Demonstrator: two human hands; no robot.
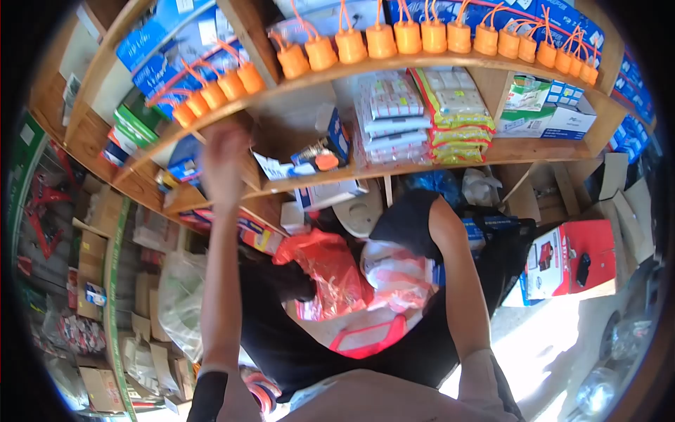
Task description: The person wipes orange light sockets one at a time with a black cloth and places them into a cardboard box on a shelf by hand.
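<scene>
My left hand [226,151] is raised at the front edge of the wooden shelf, smeared by motion. Whether its fingers hold anything cannot be made out. Just right of it, an open carton with a blue printed side [339,137] sits on the shelf. My right forearm [458,281] reaches forward, lower down, and ends at a dark, rounded piece [404,221] that hides the hand and fingers. Close below that dark piece is a red-and-white striped plastic bag [399,271]. A red plastic bag [327,271] lies between my knees.
Orange cylinders with cord loops [380,41] line the upper shelf board. Stacked plastic-wrapped packs [394,116] and yellow-red packs [457,116] stand below. A red-and-white box [573,259] is at the right. Cartons and a translucent bag [181,302] crowd the left.
</scene>
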